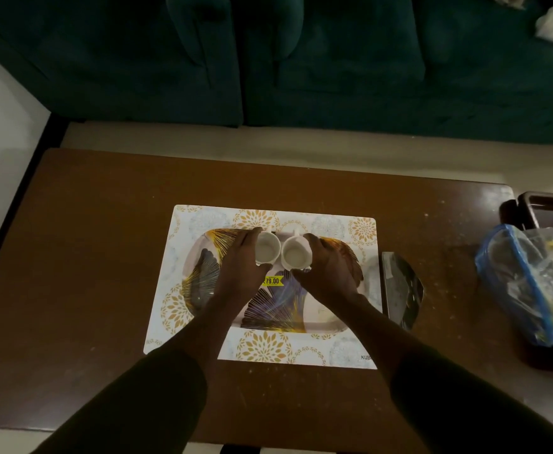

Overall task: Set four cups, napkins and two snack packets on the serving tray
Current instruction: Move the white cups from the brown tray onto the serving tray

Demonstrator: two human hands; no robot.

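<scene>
I count 2 white cups, 1 serving tray, 1 placemat, 2 hands. No napkins or snack pkts that I can pick out for sure. Left cup and right cup stand upright, mouths up, side by side and just about touching, on the tray's far-centre part. Left hand has its fingers wrapped round the left cup; right hand is curled round the right cup. Tray's long axis runs left-right, same as the placemat under it; a yellow price sticker sits mid-tray, near the cups. Near half of the tray is bare apart from my forearms. Brown table is open on the left. To the right: a dark foil-like item just beside the mat edge, a blue-trimmed plastic bag near the table's right edge.
</scene>
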